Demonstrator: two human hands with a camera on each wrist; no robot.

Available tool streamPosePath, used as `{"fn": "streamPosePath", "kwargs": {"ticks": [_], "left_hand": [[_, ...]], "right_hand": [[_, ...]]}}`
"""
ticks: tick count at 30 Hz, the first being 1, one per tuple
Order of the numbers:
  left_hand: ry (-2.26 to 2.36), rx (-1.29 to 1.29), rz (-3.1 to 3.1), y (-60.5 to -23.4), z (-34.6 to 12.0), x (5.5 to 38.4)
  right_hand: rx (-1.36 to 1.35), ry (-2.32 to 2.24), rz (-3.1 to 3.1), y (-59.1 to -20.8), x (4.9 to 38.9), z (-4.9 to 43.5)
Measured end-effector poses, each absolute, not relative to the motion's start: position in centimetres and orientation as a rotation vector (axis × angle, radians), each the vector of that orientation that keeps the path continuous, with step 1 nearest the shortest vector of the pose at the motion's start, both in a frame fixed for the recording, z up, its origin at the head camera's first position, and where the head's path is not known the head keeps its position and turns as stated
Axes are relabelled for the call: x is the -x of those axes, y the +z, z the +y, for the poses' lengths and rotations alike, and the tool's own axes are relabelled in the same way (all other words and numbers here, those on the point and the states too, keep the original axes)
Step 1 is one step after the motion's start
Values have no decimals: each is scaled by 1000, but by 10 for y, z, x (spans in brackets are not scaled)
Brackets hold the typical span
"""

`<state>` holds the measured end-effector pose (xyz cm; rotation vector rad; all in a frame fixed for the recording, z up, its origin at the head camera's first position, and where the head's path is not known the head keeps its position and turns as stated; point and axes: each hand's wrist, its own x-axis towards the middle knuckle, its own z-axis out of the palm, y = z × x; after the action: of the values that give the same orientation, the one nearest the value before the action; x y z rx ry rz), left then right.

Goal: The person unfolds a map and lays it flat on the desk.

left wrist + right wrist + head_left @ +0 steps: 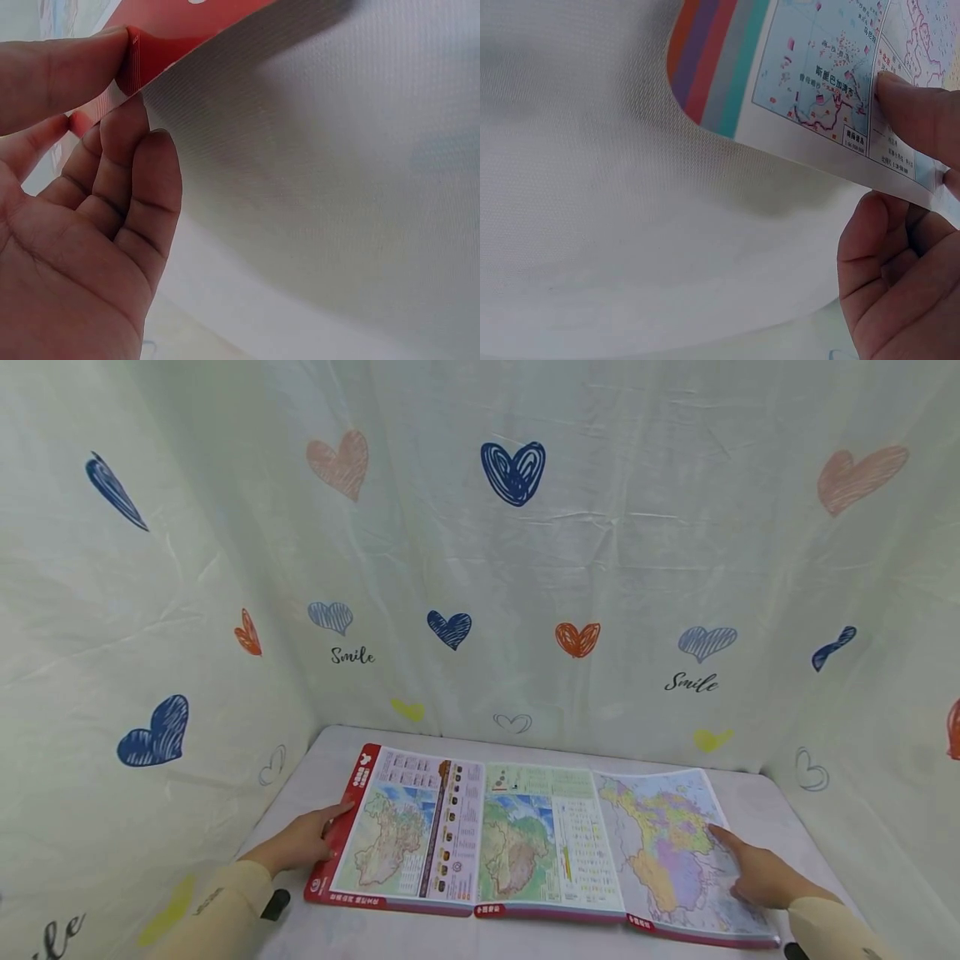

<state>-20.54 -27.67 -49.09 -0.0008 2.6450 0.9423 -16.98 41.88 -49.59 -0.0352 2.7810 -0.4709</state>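
A fold-out map (516, 852) with three panels lies spread across the table. Its left panel has a red border (345, 831), and coloured regions fill its right panel (678, 852). At the left edge my left hand (303, 841) pinches the red border, thumb on top and fingertips beneath, as the left wrist view shows. My right hand (765, 874) grips the opposite edge; in the right wrist view its thumb (919, 116) presses the printed face while the other fingers curl below the sheet. Near that grip, a rounded corner with coloured stripes (716, 64) shows.
The table (442, 935) has a white cover. White curtains with printed hearts (513, 568) surround it at the back and both sides. A dark band (276, 904) sits at the left wrist, beside a cream sleeve (225, 906).
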Motion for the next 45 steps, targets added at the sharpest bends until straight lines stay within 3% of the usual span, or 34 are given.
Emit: {"fn": "streamPosePath", "kwargs": {"ticks": [45], "left_hand": [[833,15,2734,-501,-280,206]], "right_hand": [[99,-369,2843,-492,166,432]]}}
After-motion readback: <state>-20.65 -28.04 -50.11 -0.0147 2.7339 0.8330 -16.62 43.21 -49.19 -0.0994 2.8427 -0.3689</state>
